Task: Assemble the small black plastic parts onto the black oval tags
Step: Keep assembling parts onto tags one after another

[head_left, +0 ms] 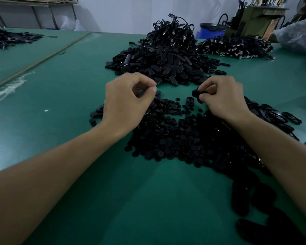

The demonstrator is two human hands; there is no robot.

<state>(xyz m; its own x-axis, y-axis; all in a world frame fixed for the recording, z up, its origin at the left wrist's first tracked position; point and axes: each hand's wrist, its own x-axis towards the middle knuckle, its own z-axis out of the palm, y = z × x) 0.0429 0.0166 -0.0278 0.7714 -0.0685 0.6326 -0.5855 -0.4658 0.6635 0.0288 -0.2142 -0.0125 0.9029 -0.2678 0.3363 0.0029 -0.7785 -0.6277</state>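
- Nearest me, blurred black oval tags (251,227) lay on the green table (60,103).
- Left hand (127,101) was curled, thumb and forefinger pinching a dark piece (140,91); I couldn't tell its kind.
- Right hand (224,98) was curled, pinching a small round part (195,93).
- Loose small parts (166,137) lay under both hands, with a tag heap (159,64) beyond.

Two hands — left hand (127,101), right hand (224,98). One tag heap (159,64) at 12 o'clock — one parts heap (175,138) at 6.
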